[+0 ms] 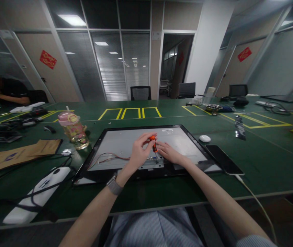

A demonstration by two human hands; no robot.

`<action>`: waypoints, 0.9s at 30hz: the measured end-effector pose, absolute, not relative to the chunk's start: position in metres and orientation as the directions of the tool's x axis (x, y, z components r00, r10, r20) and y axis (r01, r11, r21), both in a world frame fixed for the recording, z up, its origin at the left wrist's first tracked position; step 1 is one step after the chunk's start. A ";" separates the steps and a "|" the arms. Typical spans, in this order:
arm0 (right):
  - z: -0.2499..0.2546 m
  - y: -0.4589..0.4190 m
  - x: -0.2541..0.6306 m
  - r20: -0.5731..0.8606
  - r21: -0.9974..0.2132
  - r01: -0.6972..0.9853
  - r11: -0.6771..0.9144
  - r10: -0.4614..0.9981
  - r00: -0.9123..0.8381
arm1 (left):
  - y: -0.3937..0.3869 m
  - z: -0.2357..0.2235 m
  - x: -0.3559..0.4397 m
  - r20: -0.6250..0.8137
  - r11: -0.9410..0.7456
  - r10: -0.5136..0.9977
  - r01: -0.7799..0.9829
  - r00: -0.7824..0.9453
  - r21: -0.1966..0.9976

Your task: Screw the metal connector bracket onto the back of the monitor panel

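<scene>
Pointing tip-down, the near-upright screwdriver (154, 146) is gripped by the left hand (140, 149), right hand (171, 153) outstretched beside it.

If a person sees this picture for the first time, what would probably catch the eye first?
Probably the small orange-and-black screwdriver, held upright in the left hand over the grey, black-framed panel, with the right hand close beside it. Next might come the pink-lidded bottle to the left of the panel, and the red decoration on the door at the back left.
</scene>
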State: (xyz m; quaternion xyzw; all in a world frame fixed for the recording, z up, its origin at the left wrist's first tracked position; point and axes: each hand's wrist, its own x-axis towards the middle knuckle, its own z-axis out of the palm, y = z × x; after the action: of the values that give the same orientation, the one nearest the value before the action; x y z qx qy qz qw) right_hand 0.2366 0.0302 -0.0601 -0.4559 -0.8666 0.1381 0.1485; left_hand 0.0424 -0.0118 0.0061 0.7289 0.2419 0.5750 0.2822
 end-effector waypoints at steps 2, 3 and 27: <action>-0.059 0.029 0.236 0.132 -0.371 0.751 0.546 0.831 -0.540 | -0.012 0.005 0.043 0.743 -0.758 0.652 0.123 0.147 0.641; -0.058 0.029 0.236 0.136 -0.370 0.750 0.548 0.831 -0.540 | -0.012 0.005 0.043 0.761 -0.771 0.636 0.160 0.127 0.617; -0.066 0.033 0.237 0.143 -0.366 0.753 0.547 0.832 -0.536 | -0.013 0.005 0.041 0.707 -0.760 0.632 0.076 0.316 0.645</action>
State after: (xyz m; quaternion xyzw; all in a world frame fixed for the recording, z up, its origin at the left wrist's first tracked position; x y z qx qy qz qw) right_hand 0.2373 0.0333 -0.0658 -0.4573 -0.8664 0.1311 0.1517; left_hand 0.0411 -0.0129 0.0049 0.7689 0.2304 0.5375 0.2586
